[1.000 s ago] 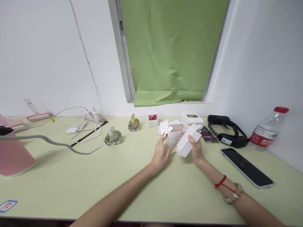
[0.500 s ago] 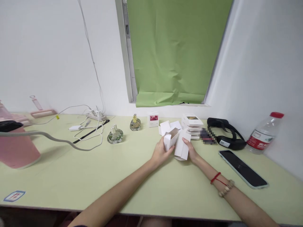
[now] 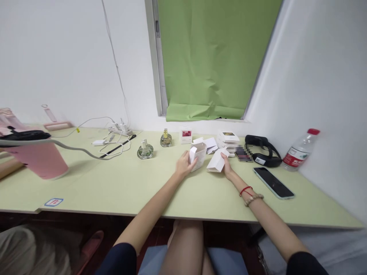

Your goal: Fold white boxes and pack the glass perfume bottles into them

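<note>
My left hand [image 3: 184, 165] is closed round a white cardboard box [image 3: 198, 154] whose top stands open. In my right hand [image 3: 226, 165] is a folded white cardboard piece [image 3: 217, 161], gripped at its right edge and tilted. The two white pieces are apart, with a narrow gap of table between them. Behind them lie loose white papers or cardboard [image 3: 210, 145]. A small white box with a red picture [image 3: 186, 135] stands upright farther back. To its right is a stack of flat white boxes [image 3: 228, 139].
Two glass perfume bottles [image 3: 145, 149] [image 3: 166, 138] stand left of my hands. Farther left are white cables [image 3: 114, 139] and a pink bin-like container [image 3: 43, 162]. At the right lie a phone [image 3: 273, 183], a black headset [image 3: 263, 151] and a water bottle [image 3: 301, 151].
My hands have moved apart, separating the white box from the white cardboard piece. The right-hand piece has tilted flatter. My view has shifted downward, showing the table's front edge and my legs.
</note>
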Motion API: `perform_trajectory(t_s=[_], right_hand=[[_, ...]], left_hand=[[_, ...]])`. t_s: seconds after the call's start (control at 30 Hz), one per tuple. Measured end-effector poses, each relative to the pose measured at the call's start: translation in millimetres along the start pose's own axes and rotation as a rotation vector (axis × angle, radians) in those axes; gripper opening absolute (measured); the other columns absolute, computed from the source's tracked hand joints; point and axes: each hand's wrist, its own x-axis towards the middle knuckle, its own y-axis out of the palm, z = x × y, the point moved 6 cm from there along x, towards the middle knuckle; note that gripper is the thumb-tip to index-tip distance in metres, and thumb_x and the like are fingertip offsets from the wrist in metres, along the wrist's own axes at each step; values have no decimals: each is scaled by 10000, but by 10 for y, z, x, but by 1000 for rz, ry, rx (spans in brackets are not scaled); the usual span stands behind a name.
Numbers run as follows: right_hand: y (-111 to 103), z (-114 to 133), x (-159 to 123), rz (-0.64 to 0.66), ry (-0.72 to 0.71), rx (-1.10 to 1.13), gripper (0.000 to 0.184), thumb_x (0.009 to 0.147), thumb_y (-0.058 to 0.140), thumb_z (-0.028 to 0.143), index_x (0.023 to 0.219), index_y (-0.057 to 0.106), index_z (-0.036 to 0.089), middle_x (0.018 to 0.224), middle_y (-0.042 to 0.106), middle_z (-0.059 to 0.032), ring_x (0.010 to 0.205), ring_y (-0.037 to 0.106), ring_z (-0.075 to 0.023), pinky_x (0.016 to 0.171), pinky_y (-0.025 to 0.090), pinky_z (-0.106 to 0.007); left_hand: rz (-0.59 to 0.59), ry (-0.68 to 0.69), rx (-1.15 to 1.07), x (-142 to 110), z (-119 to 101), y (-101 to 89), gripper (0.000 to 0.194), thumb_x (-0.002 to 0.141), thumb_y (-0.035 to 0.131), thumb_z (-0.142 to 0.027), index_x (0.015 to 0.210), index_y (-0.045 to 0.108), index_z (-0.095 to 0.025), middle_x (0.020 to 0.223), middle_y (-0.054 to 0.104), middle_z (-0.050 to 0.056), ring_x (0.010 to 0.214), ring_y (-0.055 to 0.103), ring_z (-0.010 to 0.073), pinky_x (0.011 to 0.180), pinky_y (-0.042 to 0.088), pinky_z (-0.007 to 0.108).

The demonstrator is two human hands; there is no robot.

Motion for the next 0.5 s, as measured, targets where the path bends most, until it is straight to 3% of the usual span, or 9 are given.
perform_trajectory(t_s=[0.23, 0.5], right_hand=[[-5, 28, -16, -81, -66, 18, 625, 558, 602, 593, 953, 515, 116, 831, 605, -74, 776, 566, -194, 771, 451, -313], [-11, 57, -46, -156, -109, 34, 605, 514, 630, 557, 924, 515, 126, 803, 576, -43, 739, 533, -173, 647, 433, -266]], left_hand=[[-16, -46, -20, -48, 86, -102, 404, 863, 438, -438, 659, 508, -96, 824, 512, 41, 622, 442, 72, 559, 307, 219], [-39, 14, 16, -71, 70, -167, 430, 835, 434, -474, 626, 459, -99, 806, 503, 39, 619, 438, 77, 535, 288, 218]])
